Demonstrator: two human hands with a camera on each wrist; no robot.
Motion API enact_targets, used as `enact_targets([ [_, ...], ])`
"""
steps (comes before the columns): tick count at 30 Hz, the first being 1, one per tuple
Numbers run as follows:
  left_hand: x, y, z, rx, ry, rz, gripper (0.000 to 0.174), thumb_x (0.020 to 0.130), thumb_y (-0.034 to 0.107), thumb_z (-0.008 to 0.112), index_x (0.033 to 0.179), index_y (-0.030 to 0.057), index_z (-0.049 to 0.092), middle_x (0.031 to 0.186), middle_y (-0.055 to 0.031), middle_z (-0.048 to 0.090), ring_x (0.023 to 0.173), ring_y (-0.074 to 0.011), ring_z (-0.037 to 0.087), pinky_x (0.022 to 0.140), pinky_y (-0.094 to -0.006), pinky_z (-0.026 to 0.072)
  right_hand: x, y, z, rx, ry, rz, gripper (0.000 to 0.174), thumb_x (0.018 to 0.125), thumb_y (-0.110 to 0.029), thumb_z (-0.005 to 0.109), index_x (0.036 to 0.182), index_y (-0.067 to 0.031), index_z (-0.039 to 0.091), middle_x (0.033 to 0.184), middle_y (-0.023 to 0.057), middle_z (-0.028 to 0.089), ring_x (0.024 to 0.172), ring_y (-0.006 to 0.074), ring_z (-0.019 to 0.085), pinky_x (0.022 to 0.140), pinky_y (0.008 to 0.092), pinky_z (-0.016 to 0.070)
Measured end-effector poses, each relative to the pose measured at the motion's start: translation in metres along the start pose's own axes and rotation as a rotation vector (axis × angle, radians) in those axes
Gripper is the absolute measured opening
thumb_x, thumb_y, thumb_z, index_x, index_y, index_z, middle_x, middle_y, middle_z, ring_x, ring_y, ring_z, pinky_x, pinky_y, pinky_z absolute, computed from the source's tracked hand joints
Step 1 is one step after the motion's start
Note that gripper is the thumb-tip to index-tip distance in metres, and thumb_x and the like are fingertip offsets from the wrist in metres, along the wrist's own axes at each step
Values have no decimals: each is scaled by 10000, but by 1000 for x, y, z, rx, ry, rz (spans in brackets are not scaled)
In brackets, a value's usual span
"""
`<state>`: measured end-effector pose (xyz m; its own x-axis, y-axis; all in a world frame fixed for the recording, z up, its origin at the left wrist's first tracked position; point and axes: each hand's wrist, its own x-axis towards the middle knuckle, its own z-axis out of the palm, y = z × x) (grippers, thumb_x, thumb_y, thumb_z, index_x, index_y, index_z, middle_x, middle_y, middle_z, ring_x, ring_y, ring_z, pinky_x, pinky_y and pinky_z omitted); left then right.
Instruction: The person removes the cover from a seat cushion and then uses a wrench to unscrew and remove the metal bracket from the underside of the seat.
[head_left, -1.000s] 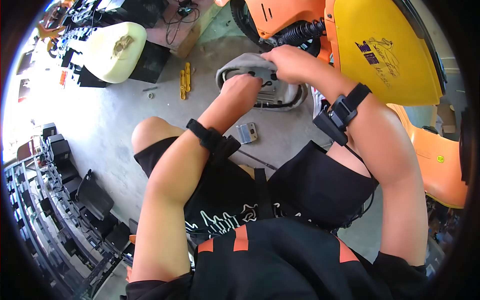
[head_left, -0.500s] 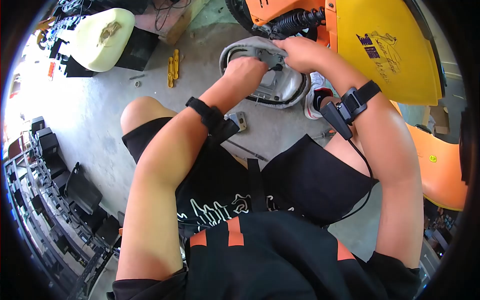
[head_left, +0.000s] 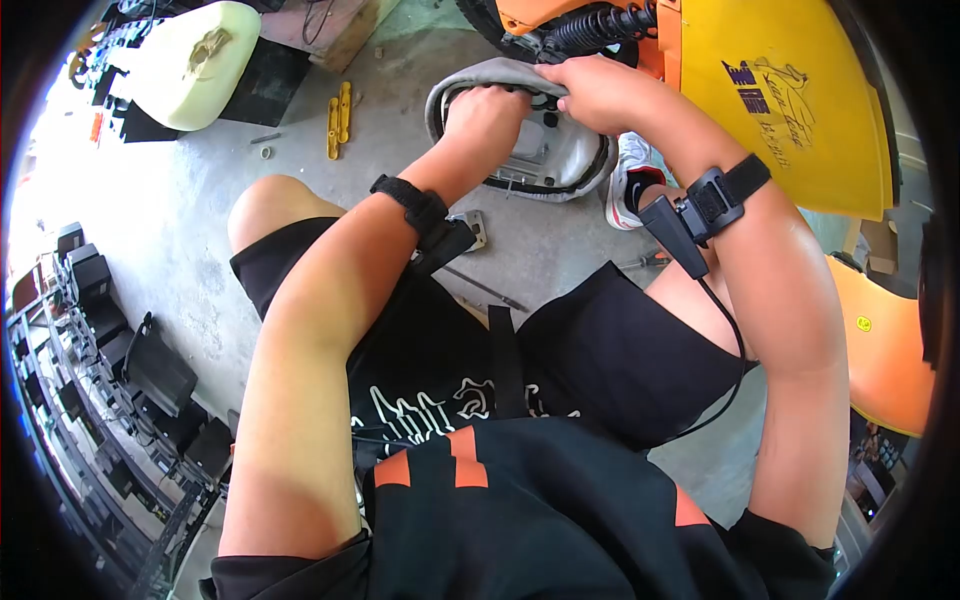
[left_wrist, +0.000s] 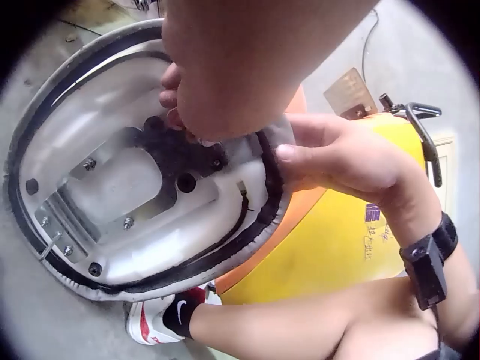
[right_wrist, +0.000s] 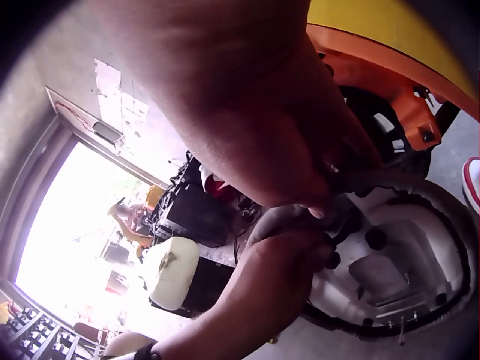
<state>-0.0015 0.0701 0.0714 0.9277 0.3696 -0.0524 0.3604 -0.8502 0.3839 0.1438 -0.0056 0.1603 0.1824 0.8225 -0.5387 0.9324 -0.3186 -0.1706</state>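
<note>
If the right hand (head_left: 597,92) pinching the oval grey-covered seat (left_wrist: 124,184) slackens, it may tip; whether the left hand (head_left: 486,120) pinches anything is unclear.

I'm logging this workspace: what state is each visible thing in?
Grey-covered seat, underside showing
Right hand, gripping the seat
Left hand, fingers curled inside the seat, grip unclear
Cream foam-like pad, brown-patched
Yellow bars, lying side by side
Metal bracket, lying on the floor
Sneaker, worn
</note>
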Motion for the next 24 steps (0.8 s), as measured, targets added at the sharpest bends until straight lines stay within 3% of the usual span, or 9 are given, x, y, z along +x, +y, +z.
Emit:
enact_targets([
  [5, 2, -3, 12, -80, -5, -87, 170, 870, 137, 555, 963, 86, 688, 868, -181, 680, 876, -350, 657, 757, -446, 504, -2, -3, -3, -7, -3, 14, 518, 915, -125, 558, 1419, -147, 438, 1179, 225, 609, 1078, 364, 602, 915, 422, 485],
  [10, 3, -7, 39, -476, 119, -175, 197, 911, 205, 559, 936, 43, 666, 871, -240, 650, 889, -417, 621, 768, -470, 483, 0, 2, 0, -11, 42, 4, 527, 918, -113, 543, 1429, -180, 428, 1126, 238, 626, 1019, 364, 628, 872, 418, 502],
  [11, 3, -8, 45, -494, 90, -193, 222, 921, 234, 576, 925, 26, 653, 818, -209, 662, 815, -359, 644, 728, -428, 488, 2, 5, 3, -14, 43, 4, 527, 918, -113, 543, 1429, -180, 428, 1126, 238, 626, 1019, 364, 628, 872, 418, 502],
  [12, 3, -8, 52, -494, 93, -192, 222, 921, 234, 576, 925, 26, 653, 818, -209, 662, 815, -359, 644, 728, -428, 488, 1, 5, 4, -15, 62, -9, 524, 917, -107, 542, 1424, -184, 436, 1115, 238, 631, 999, 363, 634, 859, 414, 504],
  [15, 3, 0, 67, -967, -126, -431, 303, 996, 255, 507, 934, -15, 629, 764, -59, 614, 746, -148, 583, 708, -310, 469, -1, 3, -3, 28, 55, 8, 511, 913, -98, 542, 1409, -183, 457, 1099, 237, 639, 977, 361, 641, 847, 407, 504],
  [19, -1, 17, 79, -1326, -131, -544, 306, 1013, 265, 484, 1028, -19, 596, 891, -56, 608, 817, -157, 583, 772, -290, 468, 4, 5, 0, 101, 32, 17, 473, 910, -102, 544, 1376, -171, 502, 1084, 231, 649, 980, 356, 640, 857, 397, 496],
  [24, -5, 32, 85, -1673, -119, -645, 280, 1018, 255, 465, 1043, -2, 573, 874, -54, 567, 804, -177, 555, 767, -315, 468, 10, 5, 4, 92, 57, -3, 410, 894, -128, 554, 1302, -91, 556, 1144, 224, 629, 1047, 354, 620, 902, 407, 485],
])
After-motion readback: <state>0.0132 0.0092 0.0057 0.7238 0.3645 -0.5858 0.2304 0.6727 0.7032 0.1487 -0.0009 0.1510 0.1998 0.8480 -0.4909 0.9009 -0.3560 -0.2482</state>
